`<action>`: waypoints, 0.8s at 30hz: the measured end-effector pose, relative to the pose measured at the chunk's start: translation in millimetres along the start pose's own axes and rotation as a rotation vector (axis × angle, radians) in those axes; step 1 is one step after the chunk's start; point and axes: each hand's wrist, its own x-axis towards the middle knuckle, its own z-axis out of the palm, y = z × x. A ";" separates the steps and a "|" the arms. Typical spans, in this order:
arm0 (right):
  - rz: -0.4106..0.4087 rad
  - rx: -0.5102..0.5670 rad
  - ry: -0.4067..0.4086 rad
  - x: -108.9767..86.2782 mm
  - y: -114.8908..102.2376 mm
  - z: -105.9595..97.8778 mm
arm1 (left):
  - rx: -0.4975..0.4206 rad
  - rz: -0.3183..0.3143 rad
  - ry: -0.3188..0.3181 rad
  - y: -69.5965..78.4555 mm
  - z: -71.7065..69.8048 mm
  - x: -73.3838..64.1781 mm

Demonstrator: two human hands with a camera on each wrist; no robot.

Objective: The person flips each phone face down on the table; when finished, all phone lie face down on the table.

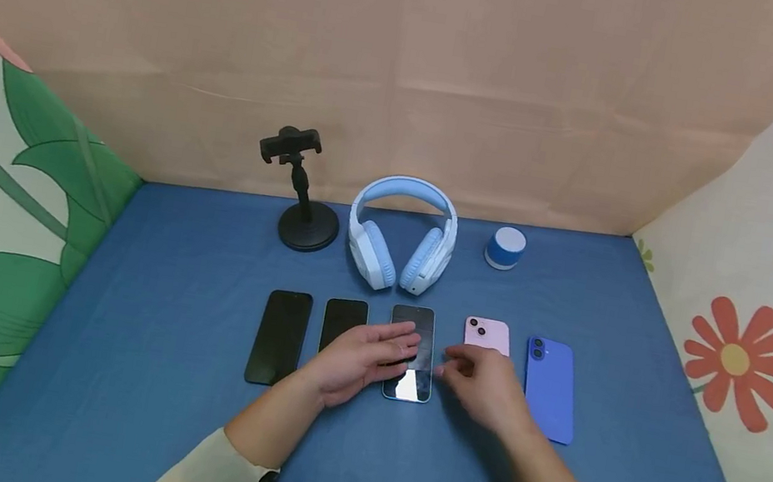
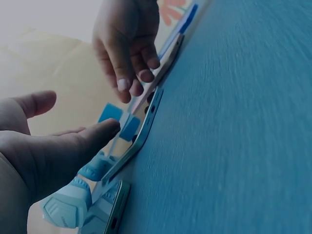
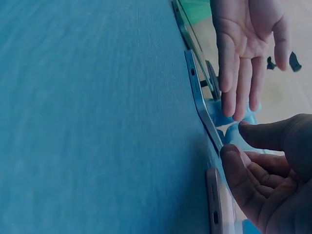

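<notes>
Five or so is not counted here: several phones lie in a row on the blue cloth. Over the middle phone (image 1: 414,389), which lies face up with a bright reflection on its screen, my left hand (image 1: 360,359) extends with straight fingers, palm turned to the right. At that phone's right edge my right hand (image 1: 485,387) hovers, fingers loosely curled and nothing held. In the right wrist view its fingertips (image 3: 230,152) are close to the phone's edge. A pink phone (image 1: 487,334), back up, is partly hidden behind the right hand. My left hand partly covers a dark-screened phone (image 1: 344,319).
A black phone (image 1: 278,338) lies at the row's left end, a blue-purple phone (image 1: 554,394) at its right. Behind stand a black phone stand (image 1: 308,224), blue-white headphones (image 1: 410,188) and a small blue-and-white round container (image 1: 505,247). Cloth walls (image 1: 398,74) enclose the table's back and sides.
</notes>
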 end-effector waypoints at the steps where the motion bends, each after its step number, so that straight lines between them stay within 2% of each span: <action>1: -0.005 -0.005 0.009 -0.7 1.6 -1.5 | 0.002 0.001 -0.002 0.2 1.7 1.2; 12: -0.005 0.002 0.077 -16.8 19.5 -20.6 | -0.023 -0.008 -0.041 -8.1 22.8 14.9; 19: 0.027 -0.038 0.106 -27.5 29.8 -34.6 | -0.035 -0.048 -0.053 -19.3 40.4 23.0; 24: 0.062 -0.091 0.114 -27.8 33.4 -41.7 | -0.021 -0.055 -0.047 -21.8 47.2 29.3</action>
